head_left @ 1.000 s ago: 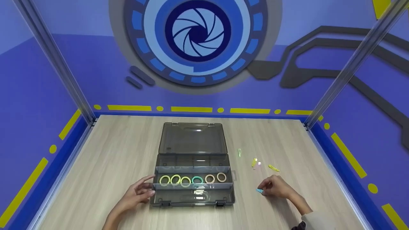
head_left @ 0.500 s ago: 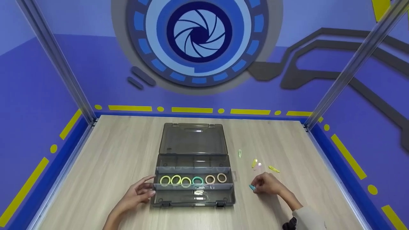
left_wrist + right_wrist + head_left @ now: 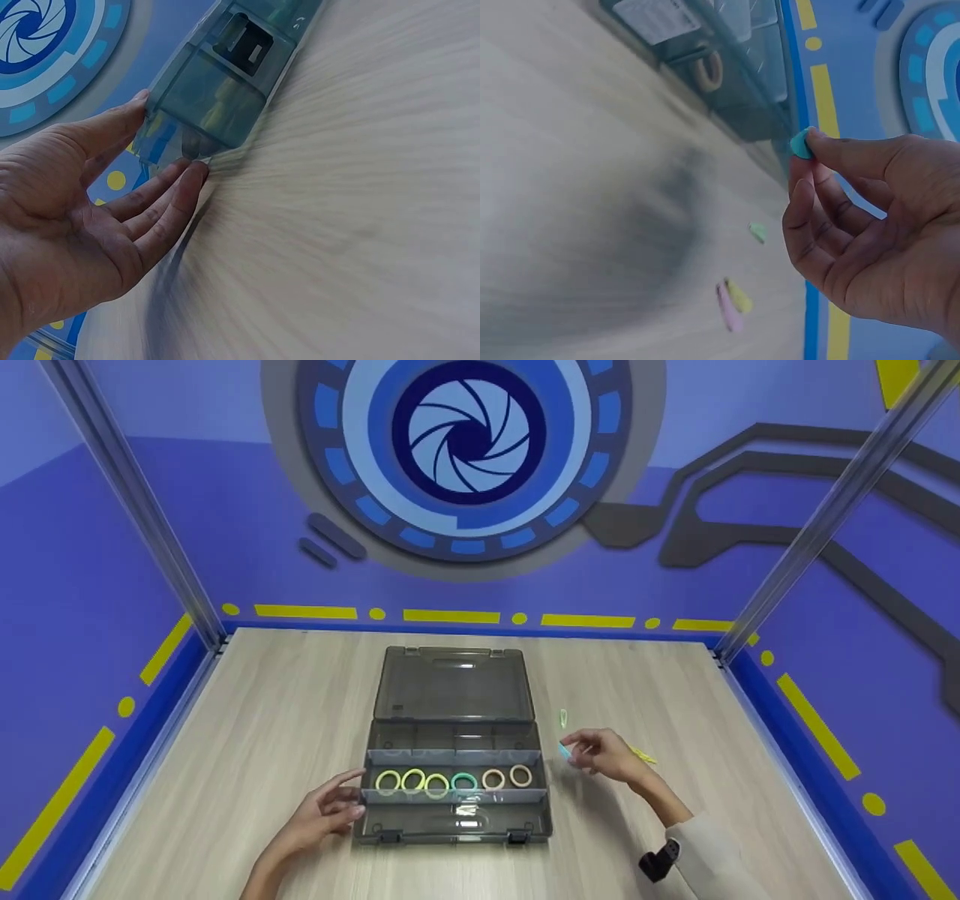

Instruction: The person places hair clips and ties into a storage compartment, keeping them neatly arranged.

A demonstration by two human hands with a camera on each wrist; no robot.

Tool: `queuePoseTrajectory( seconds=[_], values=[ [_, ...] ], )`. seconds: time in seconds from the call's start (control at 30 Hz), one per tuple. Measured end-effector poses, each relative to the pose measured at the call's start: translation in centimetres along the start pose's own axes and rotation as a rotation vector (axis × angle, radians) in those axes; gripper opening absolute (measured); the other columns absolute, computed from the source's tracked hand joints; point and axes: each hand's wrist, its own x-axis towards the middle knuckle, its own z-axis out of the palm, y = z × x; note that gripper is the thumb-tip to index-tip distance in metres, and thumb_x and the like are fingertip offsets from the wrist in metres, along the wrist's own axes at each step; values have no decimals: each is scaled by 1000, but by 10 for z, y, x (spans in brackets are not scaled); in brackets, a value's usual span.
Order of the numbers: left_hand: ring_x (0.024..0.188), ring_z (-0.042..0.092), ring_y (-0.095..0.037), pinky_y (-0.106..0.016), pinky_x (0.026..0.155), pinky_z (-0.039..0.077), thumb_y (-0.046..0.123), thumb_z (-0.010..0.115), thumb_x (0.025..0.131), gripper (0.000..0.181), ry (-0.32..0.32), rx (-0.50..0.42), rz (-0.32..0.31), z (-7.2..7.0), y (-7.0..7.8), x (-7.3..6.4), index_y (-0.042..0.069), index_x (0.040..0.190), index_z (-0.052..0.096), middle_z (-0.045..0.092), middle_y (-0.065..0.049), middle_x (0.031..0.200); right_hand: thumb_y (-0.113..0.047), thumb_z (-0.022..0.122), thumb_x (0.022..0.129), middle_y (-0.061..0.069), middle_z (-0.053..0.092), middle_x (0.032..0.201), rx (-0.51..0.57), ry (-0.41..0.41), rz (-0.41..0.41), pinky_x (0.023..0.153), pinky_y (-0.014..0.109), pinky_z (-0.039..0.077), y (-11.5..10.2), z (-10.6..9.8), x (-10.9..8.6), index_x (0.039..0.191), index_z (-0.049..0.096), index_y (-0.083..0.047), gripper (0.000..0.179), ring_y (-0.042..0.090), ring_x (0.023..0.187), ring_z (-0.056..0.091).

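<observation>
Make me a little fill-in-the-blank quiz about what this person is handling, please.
The blue clip is pinched by the ____ hand.
Inside the box, the rings number ____.
Closest to the pink clip lies a ____ clip.
The box's lid is not shut but ____.

Missing words: right; six; yellow; open.

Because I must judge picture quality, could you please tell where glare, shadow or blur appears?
Head view: white glare on the smoky transparent plastic box; left wrist view: pale wooden table looks smeared into streaks; right wrist view: soft dark shadow on the table, small pink hair clip looks blurred.
</observation>
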Motion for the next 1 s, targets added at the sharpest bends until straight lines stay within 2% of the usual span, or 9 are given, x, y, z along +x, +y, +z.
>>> queuePoseTrajectory(
  seconds=[0.2, 0.3, 0.53, 0.73, 0.87, 1.0],
  values=[
    [102, 63, -17, -34, 79, 58, 16, 67, 99, 70, -9, -6, 12, 0, 0, 1, 0, 157, 31, 51, -34, 136, 5, 62, 95, 23, 67, 96, -38, -31, -66, 64, 23, 51, -22, 11, 19, 126, 64, 8, 31, 19, 81, 64],
    [102, 63, -16, -34, 79, 58, 17, 69, 98, 72, -9, -9, 8, 0, 0, 1, 0, 157, 31, 49, -36, 137, 5, 62, 95, 22, 68, 97, -32, -39, -66, 65, 23, 52, -30, 18, 29, 126, 64, 7, 31, 19, 81, 64],
    [103, 65, -17, -36, 80, 59, 20, 72, 96, 75, 3, -7, -24, 2, 2, -1, 3, 157, 32, 49, -36, 139, 5, 60, 96, 19, 68, 96, 12, -68, -63, 66, 25, 50, -43, 36, 52, 128, 63, 6, 32, 13, 77, 59],
    [102, 63, -17, -38, 80, 59, 19, 71, 97, 74, 2, -5, -12, 3, 3, 0, 2, 157, 31, 48, -36, 138, 6, 59, 95, 20, 67, 97, 82, -94, -86, 63, 20, 45, -50, 53, 70, 129, 61, 9, 34, 9, 75, 54],
    [104, 64, -19, -37, 79, 60, 17, 70, 98, 72, 12, 1, -2, 3, 4, 0, 1, 157, 32, 49, -37, 138, 9, 58, 95, 23, 67, 97, 117, -94, -101, 63, 19, 45, -57, 65, 82, 128, 61, 11, 34, 10, 76, 56],
    [105, 65, -21, -37, 79, 60, 16, 68, 99, 70, 18, 5, 2, 4, 4, 0, 1, 157, 32, 50, -38, 138, 13, 58, 92, 33, 67, 96, 137, -95, -151, 63, 18, 47, -62, 80, 95, 125, 62, 15, 33, 9, 75, 57]
  ],
)
